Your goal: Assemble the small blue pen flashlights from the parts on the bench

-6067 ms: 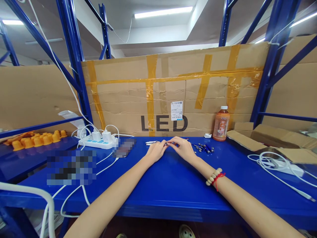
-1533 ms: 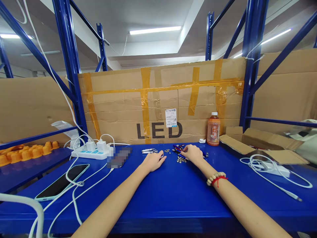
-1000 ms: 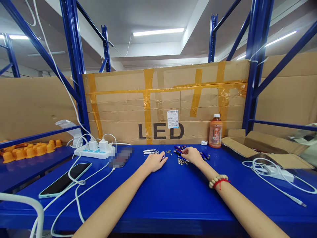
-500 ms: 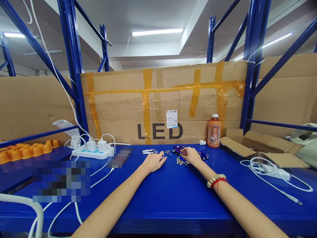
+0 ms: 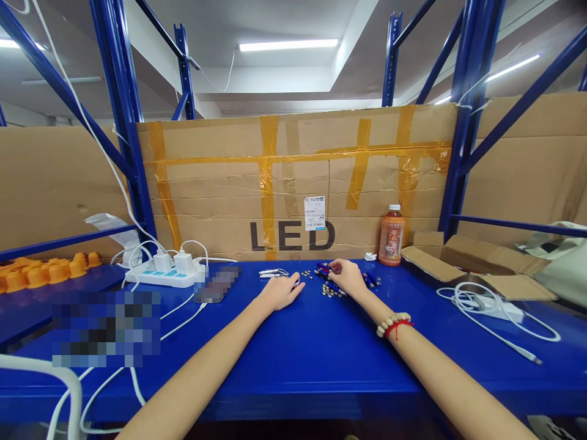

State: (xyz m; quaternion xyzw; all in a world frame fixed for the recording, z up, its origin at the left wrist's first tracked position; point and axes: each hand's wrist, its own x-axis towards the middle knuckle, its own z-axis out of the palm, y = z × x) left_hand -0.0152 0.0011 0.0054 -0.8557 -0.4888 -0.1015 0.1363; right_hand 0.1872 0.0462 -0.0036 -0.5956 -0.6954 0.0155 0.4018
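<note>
Before the cardboard LED box (image 5: 220, 183), right hand (image 5: 349, 278) pinched a slim blue tube (image 5: 322, 267) among round metal cells (image 5: 328, 291) — left hand (image 5: 279, 293) palm-down, grip unclear.

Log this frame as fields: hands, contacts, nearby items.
surface: blue shelf top
left hand: palm down on the surface; grip unclear
right hand: fingertips at a cluster of small blue tubes; grip unclear
loose parts: small silver discs near the right hand; silver tubes beyond the left hand
behind: taped LED carton, orange bottle
left: power strip
right: coiled white cable
</note>
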